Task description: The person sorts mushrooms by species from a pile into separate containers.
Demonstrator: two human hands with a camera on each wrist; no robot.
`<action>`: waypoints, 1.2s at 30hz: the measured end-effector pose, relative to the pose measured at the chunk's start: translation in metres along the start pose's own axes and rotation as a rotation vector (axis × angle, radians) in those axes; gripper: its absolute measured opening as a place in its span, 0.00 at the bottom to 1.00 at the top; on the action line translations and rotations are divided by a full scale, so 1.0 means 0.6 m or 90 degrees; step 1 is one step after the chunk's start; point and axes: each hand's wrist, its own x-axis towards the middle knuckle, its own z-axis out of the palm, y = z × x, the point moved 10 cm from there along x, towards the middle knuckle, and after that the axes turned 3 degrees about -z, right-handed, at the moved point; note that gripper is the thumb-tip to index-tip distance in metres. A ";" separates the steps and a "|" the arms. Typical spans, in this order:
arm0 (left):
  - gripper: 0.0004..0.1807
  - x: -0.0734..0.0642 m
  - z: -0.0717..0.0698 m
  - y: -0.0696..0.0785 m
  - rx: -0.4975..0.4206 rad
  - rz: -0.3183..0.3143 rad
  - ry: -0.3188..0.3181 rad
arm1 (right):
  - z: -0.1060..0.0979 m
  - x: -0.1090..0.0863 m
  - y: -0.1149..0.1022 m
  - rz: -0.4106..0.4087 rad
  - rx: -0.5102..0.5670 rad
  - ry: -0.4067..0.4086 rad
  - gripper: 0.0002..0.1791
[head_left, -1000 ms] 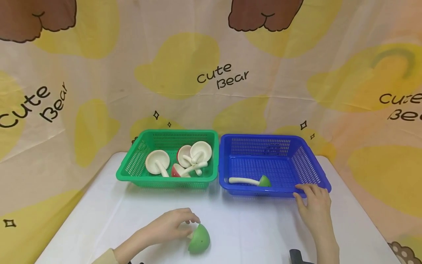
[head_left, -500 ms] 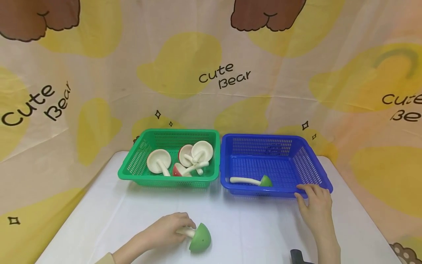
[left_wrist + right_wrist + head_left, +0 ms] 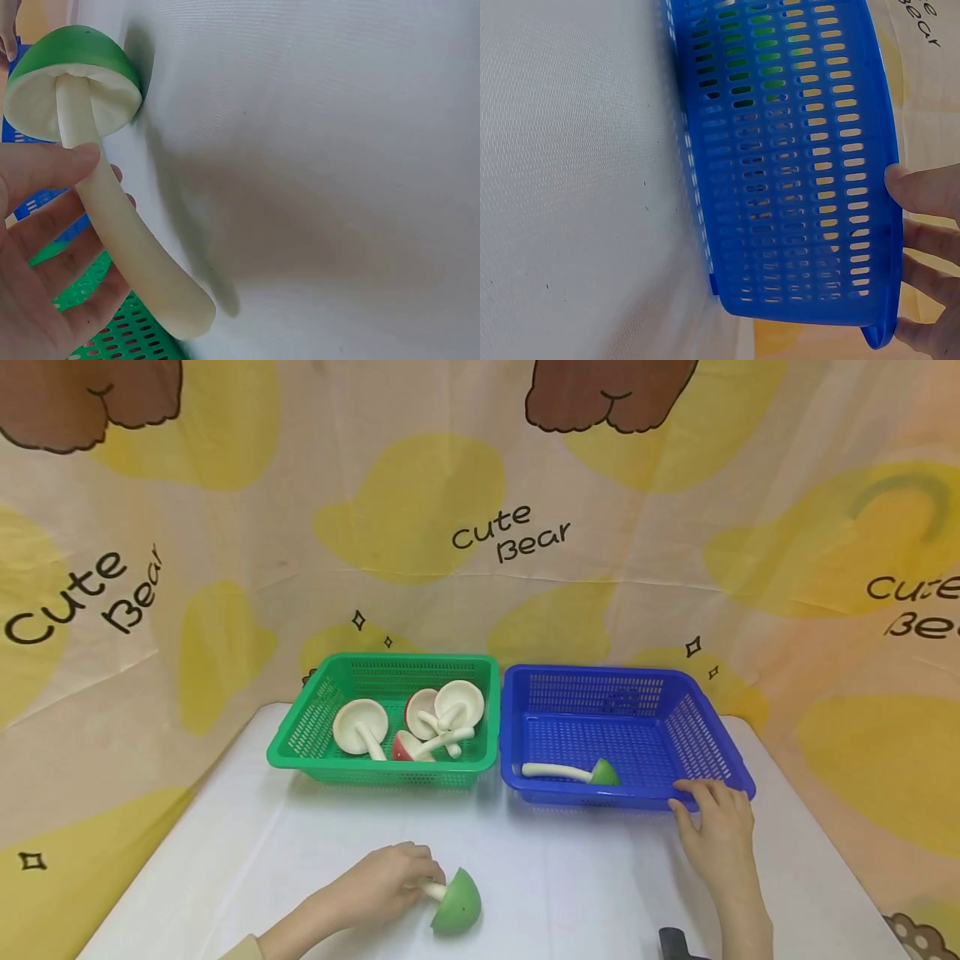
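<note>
My left hand [image 3: 393, 883] pinches the pale stem of a toy mushroom [image 3: 457, 902] low over the front of the table. In the left wrist view my thumb [image 3: 86, 161] lies across the stem just below the green cap [image 3: 82, 60], with the other fingers behind it. The stem's rounded end extends past the palm. My right hand [image 3: 716, 827] holds the front right rim of a blue basket [image 3: 637, 795]. At that rim in the right wrist view, the thumb [image 3: 915, 187] is on the outer side and the fingers go behind. Inside the basket lies another green-capped mushroom [image 3: 562, 772].
Left of the blue basket stands a green basket [image 3: 382, 767] holding several red-capped white mushrooms [image 3: 360, 728]. Both stand at the back of a white table [image 3: 555, 868], against a printed cloth [image 3: 405, 510]. A dark object [image 3: 673, 942] shows at the bottom edge, beside my right forearm.
My left hand has closed its fingers and thumb on the mushroom's stem, shifting slightly left along it from the cap. The right hand stays at the basket rim.
</note>
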 end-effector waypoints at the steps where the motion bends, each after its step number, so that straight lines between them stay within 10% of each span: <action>1: 0.12 0.001 -0.003 0.003 0.003 0.008 0.008 | 0.001 0.000 0.001 0.003 0.000 0.000 0.11; 36: 0.11 0.157 -0.115 0.098 0.001 0.040 0.141 | 0.001 0.001 -0.004 0.010 -0.003 -0.014 0.14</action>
